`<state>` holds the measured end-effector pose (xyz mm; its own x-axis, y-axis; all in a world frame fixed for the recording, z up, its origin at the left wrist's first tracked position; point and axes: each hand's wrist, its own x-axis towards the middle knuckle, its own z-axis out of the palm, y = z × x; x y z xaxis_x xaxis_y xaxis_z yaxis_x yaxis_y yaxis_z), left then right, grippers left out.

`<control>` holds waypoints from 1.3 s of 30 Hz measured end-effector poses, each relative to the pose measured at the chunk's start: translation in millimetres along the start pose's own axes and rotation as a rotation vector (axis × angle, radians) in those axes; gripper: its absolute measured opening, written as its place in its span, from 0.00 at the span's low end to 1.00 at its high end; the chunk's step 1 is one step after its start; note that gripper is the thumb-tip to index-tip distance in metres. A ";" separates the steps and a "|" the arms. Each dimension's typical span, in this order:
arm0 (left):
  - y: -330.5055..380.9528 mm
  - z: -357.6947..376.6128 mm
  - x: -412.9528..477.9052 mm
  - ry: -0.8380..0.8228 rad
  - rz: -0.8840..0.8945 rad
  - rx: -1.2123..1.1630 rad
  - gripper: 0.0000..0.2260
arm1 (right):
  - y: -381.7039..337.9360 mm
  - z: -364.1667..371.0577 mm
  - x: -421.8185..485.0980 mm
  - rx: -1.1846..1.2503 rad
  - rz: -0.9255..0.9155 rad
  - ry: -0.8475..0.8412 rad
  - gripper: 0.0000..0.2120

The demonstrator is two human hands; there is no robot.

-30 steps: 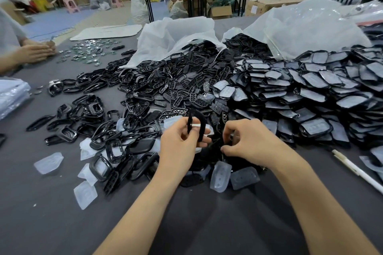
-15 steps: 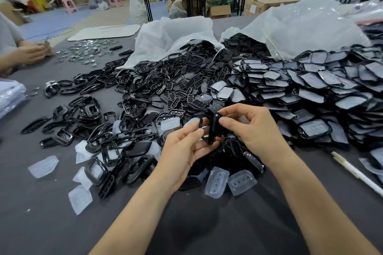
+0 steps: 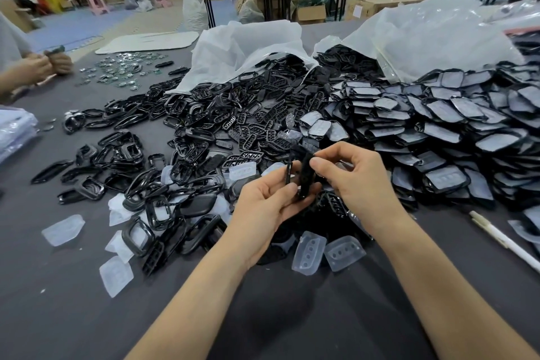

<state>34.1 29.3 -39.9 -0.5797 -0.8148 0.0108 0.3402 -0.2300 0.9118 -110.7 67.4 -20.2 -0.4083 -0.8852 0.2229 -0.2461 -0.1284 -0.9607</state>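
My left hand (image 3: 264,207) holds a thin black plastic frame (image 3: 289,171) upright between thumb and fingers, just above the table. Right beside it, my right hand (image 3: 355,181) pinches a black perforated plastic insert (image 3: 306,177), which touches the frame. Both hands hover over a small heap of black parts (image 3: 330,207). Two translucent rubber pads (image 3: 309,251) lie on the dark table just in front of my hands.
Loose black frames (image 3: 163,207) and translucent pads cover the table to the left. Rows of assembled black pieces (image 3: 444,131) are stacked on the right. Two white plastic bags (image 3: 242,47) spill parts at the back. A white pen (image 3: 502,240) lies right. Another person's hands (image 3: 43,66) work far left.
My right hand lifted a black insert from the heap and brought it up against the frame in my left hand. Both hands rose slightly and came together.
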 end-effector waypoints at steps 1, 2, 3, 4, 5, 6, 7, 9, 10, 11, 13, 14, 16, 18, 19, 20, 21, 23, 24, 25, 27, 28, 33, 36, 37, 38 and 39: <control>-0.4 0.0 -0.3 -0.009 0.006 0.019 0.16 | 0.0 0.9 -0.4 0.001 -0.001 0.001 0.06; -0.8 0.2 -0.7 -0.018 0.012 0.040 0.16 | 1.0 1.8 -0.5 -0.009 -0.001 0.009 0.06; -1.3 0.4 -1.1 -0.026 0.016 0.061 0.16 | 2.0 2.7 -0.8 -0.032 0.000 0.020 0.06; -2.1 0.9 -1.5 -0.032 0.020 0.075 0.16 | 2.4 3.7 -0.9 -0.059 -0.001 0.029 0.07; -2.9 0.9 -1.8 -0.036 0.024 0.084 0.16 | 2.6 4.7 -0.6 -0.075 -0.005 0.037 0.07; -3.7 0.9 -2.1 -0.036 0.027 0.090 0.16 | 2.8 5.3 -0.1 -0.081 -0.013 0.048 0.08; -4.1 0.9 -2.2 -0.033 0.031 0.094 0.16 | 2.6 5.7 0.2 -0.087 -0.022 0.059 0.09; -4.5 0.7 -2.2 -0.026 0.037 0.090 0.16 | 1.2 6.6 0.1 -0.079 -0.021 0.064 0.10; -4.6 0.4 -2.1 -0.026 0.040 0.086 0.16 | 0.8 7.2 -0.6 -0.043 -0.006 0.060 0.11; -4.8 0.1 -1.9 -0.030 0.044 0.084 0.16 | 0.3 8.0 -1.5 0.000 0.016 0.055 0.11; -5.1 -0.4 -1.9 -0.038 0.050 0.090 0.16 | 0.4 8.5 -2.6 0.015 0.027 0.053 0.11; -5.2 -0.5 -1.8 -0.037 0.052 0.095 0.16 | 0.3 8.4 -2.7 -0.015 0.015 0.048 0.11; -5.3 -0.3 -2.1 -0.031 0.053 0.111 0.17 | -0.4 9.0 -3.2 -0.060 -0.013 0.040 0.10; -5.7 0.0 -2.3 -0.028 0.058 0.132 0.16 | -0.1 11.7 -5.0 -0.078 -0.043 0.056 0.09; -5.8 0.2 -2.3 -0.028 0.062 0.144 0.16 | 0.2 13.8 -6.5 -0.095 -0.060 0.068 0.08; -5.9 0.4 -2.2 -0.025 0.068 0.156 0.16 | 0.6 16.1 -8.1 -0.116 -0.077 0.079 0.08; -6.1 0.6 -2.0 -0.018 0.077 0.168 0.16 | 1.0 18.4 -9.9 -0.132 -0.093 0.090 0.08; -5.8 0.5 -1.7 0.004 0.093 0.189 0.15 | 1.4 21.8 -12.6 -0.143 -0.120 0.109 0.09; -5.4 0.3 -1.5 0.013 0.099 0.197 0.15 | 1.3 22.6 -13.1 -0.147 -0.133 0.119 0.09; -5.1 0.5 -1.7 0.018 0.101 0.203 0.15 | 1.0 23.1 -13.0 -0.149 -0.141 0.125 0.09; -4.9 1.1 -2.0 0.028 0.106 0.204 0.14 | 0.4 22.7 -12.5 -0.138 -0.143 0.123 0.10; -4.6 1.6 -2.6 0.032 0.106 0.202 0.15 | 0.2 22.1 -12.1 -0.124 -0.136 0.119 0.09; -1.0 2.9 -4.2 0.040 0.091 0.190 0.15 | -0.8 18.3 -12.4 0.021 -0.023 0.080 0.13; 1.7 1.9 -4.8 0.042 0.069 0.196 0.15 | -1.6 14.6 -8.5 0.082 0.086 0.005 0.12; 2.3 1.7 -4.8 0.038 0.056 0.203 0.14 | -1.6 12.8 -7.5 0.100 0.119 -0.027 0.10; 3.2 1.2 -4.9 0.031 0.044 0.213 0.15 | -1.7 11.6 -7.3 0.125 0.150 -0.055 0.08; 4.1 0.6 -4.8 0.023 0.033 0.226 0.15 | -1.6 10.7 -7.2 0.143 0.172 -0.075 0.07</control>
<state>37.8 32.6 -35.9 -0.5529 -0.8325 0.0351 0.1825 -0.0799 0.9799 -98.0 69.1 -22.0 -0.3658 -0.9296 0.0456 -0.0491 -0.0297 -0.9984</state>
